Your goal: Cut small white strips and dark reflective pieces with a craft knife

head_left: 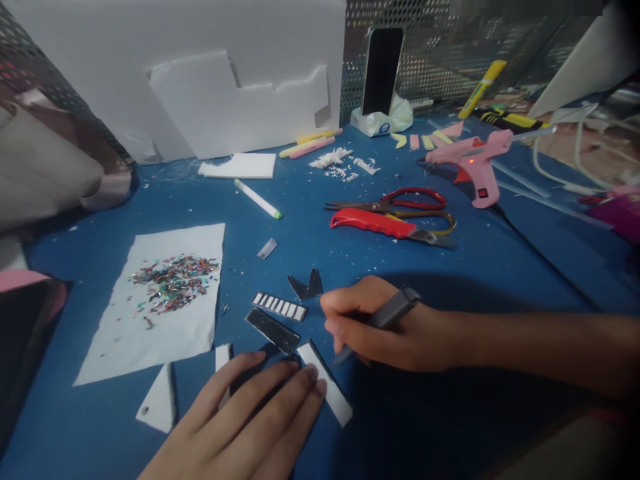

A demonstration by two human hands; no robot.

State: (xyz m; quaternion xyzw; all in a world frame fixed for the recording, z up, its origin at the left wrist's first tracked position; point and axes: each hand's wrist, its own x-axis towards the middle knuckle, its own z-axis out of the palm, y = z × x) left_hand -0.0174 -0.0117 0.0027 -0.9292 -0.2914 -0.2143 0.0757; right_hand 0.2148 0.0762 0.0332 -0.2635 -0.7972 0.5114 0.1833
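Observation:
In the head view my right hand [385, 327] grips a dark grey marker [393, 310], its tip low near the edge of a white foam strip [333, 393]. That strip has a dark border along its upper edges. My left hand [255, 407] lies flat with fingers stretched out, fingertips on the strip. Just above the fingers lie a black strip [273, 331] and a white-and-black striped piece [279, 306]. A black V-shaped piece [306, 285] sits beyond them. Left of my hand are a white triangular piece [161, 400] and a partly covered white strip [223, 357].
A paper sheet [200, 333] with colourful bits lies left. Scissors [415, 197] and a red-handled cutter [373, 223] lie ahead, near a pink glue gun [480, 163] with a trailing cable. A phone [383, 70] stands at the back beside a white foam board [280, 40].

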